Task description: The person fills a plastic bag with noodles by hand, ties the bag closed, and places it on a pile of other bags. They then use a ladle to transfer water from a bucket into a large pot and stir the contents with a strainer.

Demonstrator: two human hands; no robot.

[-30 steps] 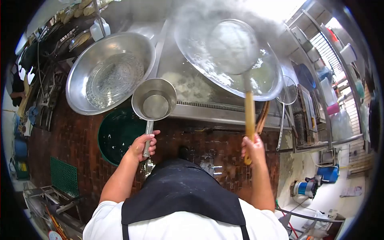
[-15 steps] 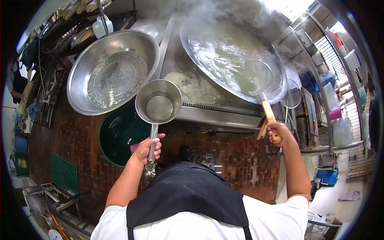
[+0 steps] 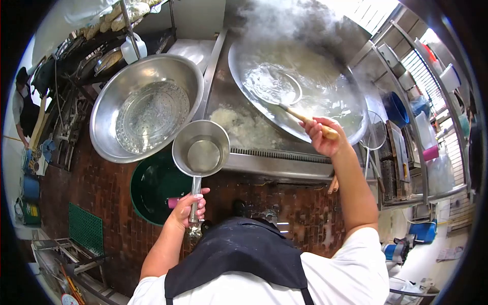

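Observation:
My left hand (image 3: 190,208) is closed round the metal handle of a deep round dipper (image 3: 201,152), its bowl tipped toward me so that the inside shows. It hangs in front of the stove, beside the rim of a wide steel basin (image 3: 104,122). My right hand (image 3: 327,137) grips the wooden handle of a round-hooped skimmer (image 3: 294,113). The hoop lies in the liquid at the left side of a huge steaming pan (image 3: 238,81). Steam veils the pan's far side.
White foamy residue (image 3: 241,119) lies on the steel stove top. Below the basin stands a dark green tub (image 3: 152,190) on the brick floor. A second wire skimmer (image 3: 375,133) hangs at the right by a rack of containers. A person (image 3: 26,107) stands far left.
My right hand has moved up and left, sweeping the skimmer from the pan's right side to its left. My left hand still holds the dipper, slightly lower in view.

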